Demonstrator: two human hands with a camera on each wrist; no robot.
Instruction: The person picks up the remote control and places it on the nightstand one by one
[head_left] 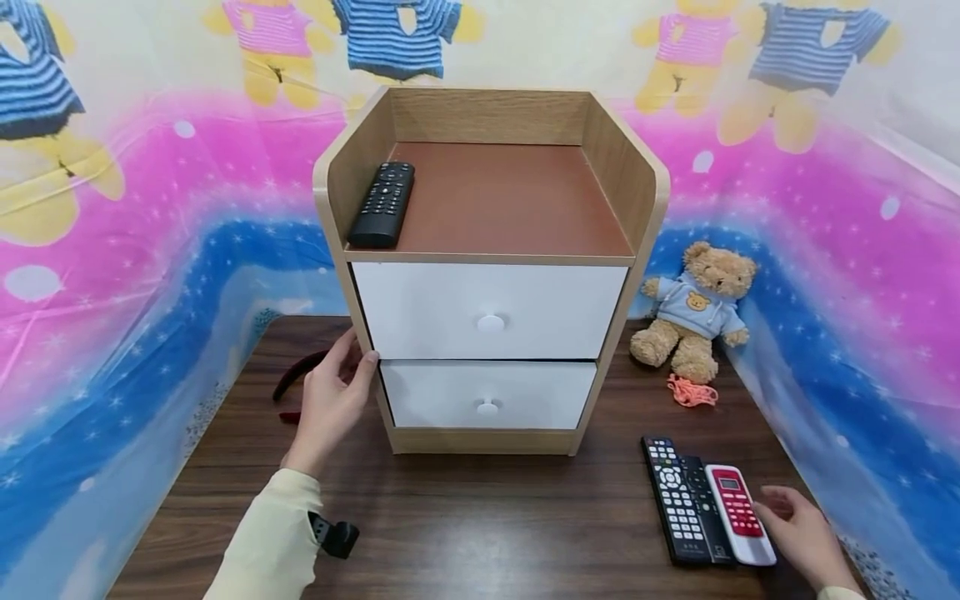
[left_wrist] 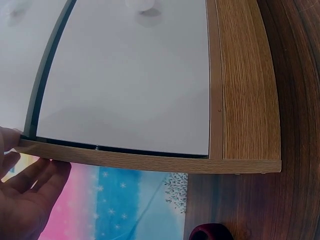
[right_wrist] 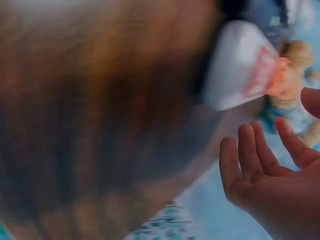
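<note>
A small wooden cabinet (head_left: 487, 442) with two white drawers stands upright on the table, both drawers closed. My left hand (head_left: 330, 404) holds its left side panel (left_wrist: 150, 164), thumb at the front edge near the gap between the drawers, fingers along the outside. On the cabinet's brown top, a black remote control (head_left: 384, 204) lies against the left wall. Three more remotes lie side by side at the right: a black one with white buttons (head_left: 677, 500), a slim black one (head_left: 711, 512) and a white-and-red one (head_left: 738, 512). Beside the last, my right hand (head_left: 806, 533) has its fingers loosely bent, holding nothing.
A teddy bear (head_left: 697, 308) in a blue top sits right of the cabinet, a coral-coloured cord bundle (head_left: 692, 392) at its feet. A dark red curved band (head_left: 296, 375) lies behind my left hand. Patterned cloth (head_left: 187, 333) hangs around the table (head_left: 480, 517).
</note>
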